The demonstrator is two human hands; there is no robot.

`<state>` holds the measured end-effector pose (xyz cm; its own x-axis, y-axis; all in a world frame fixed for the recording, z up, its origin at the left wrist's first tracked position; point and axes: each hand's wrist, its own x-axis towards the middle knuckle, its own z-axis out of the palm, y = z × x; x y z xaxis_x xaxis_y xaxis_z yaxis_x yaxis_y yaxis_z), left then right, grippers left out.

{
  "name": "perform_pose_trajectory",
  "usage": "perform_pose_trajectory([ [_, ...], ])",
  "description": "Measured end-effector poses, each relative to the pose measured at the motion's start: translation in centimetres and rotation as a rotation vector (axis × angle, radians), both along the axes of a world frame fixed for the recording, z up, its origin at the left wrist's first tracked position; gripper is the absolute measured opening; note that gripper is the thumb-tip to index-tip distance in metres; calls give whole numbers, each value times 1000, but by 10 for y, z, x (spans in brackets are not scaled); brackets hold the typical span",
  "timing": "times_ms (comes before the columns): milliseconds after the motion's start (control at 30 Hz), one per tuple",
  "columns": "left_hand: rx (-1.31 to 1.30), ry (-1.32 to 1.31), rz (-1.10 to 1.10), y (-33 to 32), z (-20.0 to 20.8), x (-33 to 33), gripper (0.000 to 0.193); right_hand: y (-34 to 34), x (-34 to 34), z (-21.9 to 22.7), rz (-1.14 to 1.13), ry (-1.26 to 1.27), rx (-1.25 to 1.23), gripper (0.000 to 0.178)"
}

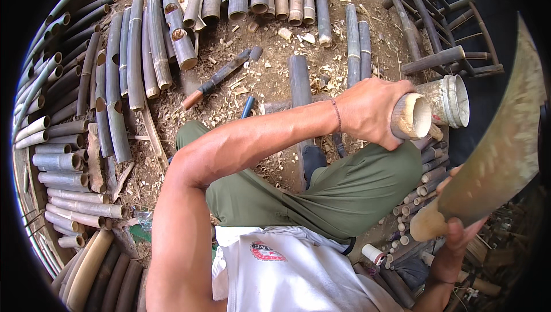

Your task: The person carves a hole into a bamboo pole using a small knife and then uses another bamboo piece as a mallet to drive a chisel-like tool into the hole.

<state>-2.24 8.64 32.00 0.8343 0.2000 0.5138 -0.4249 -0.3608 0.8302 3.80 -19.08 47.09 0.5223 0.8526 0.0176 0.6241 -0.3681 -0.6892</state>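
Around a short bamboo tube [412,118], my left hand [373,111] is closed, just above my bent right knee. The tube's round, pale open end faces right, and the fingers wrapped round its far side are partly hidden. At the right, my right hand [459,236] grips a broad machete [499,140] near where its pale wooden handle meets the blade. The wide blade rises steeply to a point near the view's right rim, apart from the tube. Its surface is blotched and slightly blurred. My thumb shows on the near side.
Bamboo tubes [136,53] stand or lie in rows round the left and far sides. A wooden-ended long tool [221,78] lies among chips. Behind the tube are a whitish bucket [459,101] and bamboo stool [436,56]. A bamboo length [299,79] lies before my legs.
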Motion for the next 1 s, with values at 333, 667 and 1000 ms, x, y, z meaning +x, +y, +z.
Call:
perform_pose_trajectory([
  [333,-14,-13,-22,-2,0,-3,73,-4,3,0,-37,176,-85,116],
  [667,-49,-18,2,-3,-24,-6,80,-32,55,-60,-117,237,252,99],
  [1000,-334,441,-79,5,-228,-24,74,-109,58,-396,-142,416,-347,103],
])
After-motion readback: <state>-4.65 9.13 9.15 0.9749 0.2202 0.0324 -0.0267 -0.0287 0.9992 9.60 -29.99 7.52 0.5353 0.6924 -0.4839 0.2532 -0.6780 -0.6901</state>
